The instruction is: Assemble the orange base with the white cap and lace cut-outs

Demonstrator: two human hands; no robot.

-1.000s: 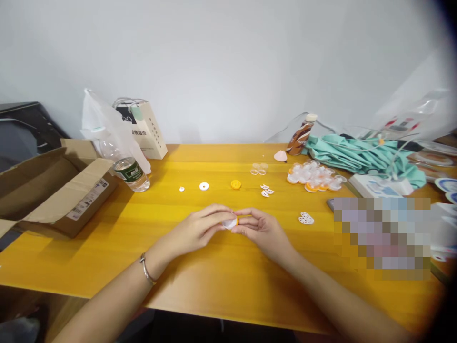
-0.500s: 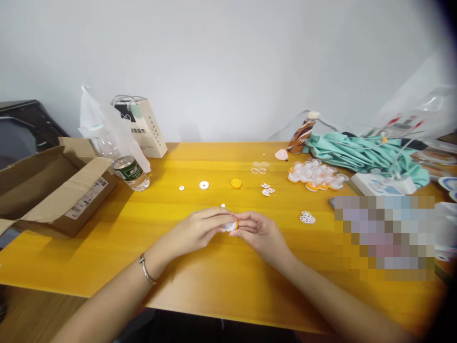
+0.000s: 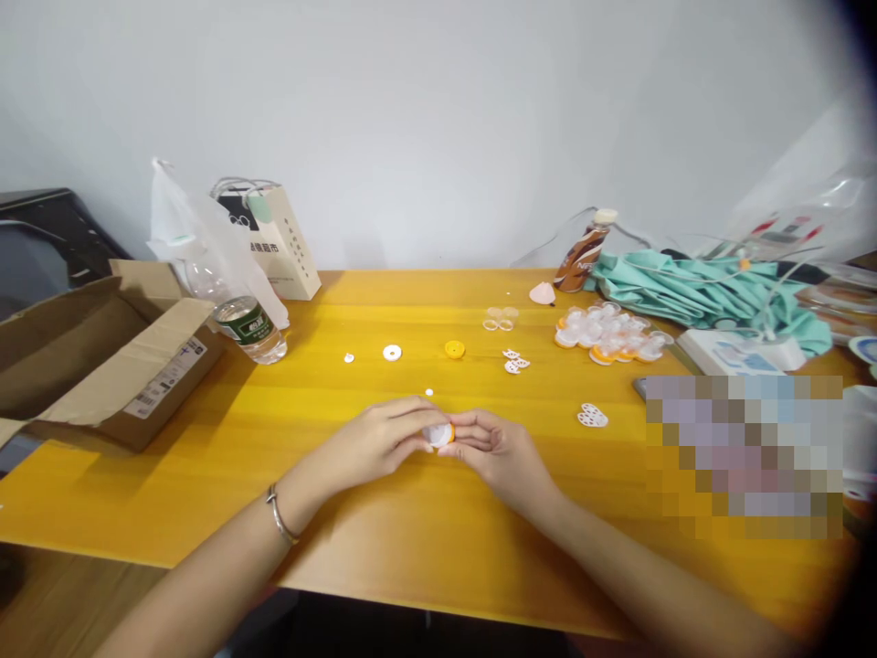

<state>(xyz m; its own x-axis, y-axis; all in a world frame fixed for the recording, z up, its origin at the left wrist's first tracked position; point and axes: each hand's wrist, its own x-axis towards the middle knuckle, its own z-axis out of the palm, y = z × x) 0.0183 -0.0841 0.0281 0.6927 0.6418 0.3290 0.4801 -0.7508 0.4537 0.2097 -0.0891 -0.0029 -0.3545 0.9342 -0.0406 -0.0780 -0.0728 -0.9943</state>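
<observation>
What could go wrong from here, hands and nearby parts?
1. The small round white-and-orange plastic piece is pinched between the fingers of the left hand and right hand, so it might slip out.
2. The tiny round white disc lies loose just beyond the left hand; a stray finger could knock it away.

One head-worn camera looks forward and down over the nearby table point(image 3: 411, 539) toward a wall point(image 3: 438, 137).
</observation>
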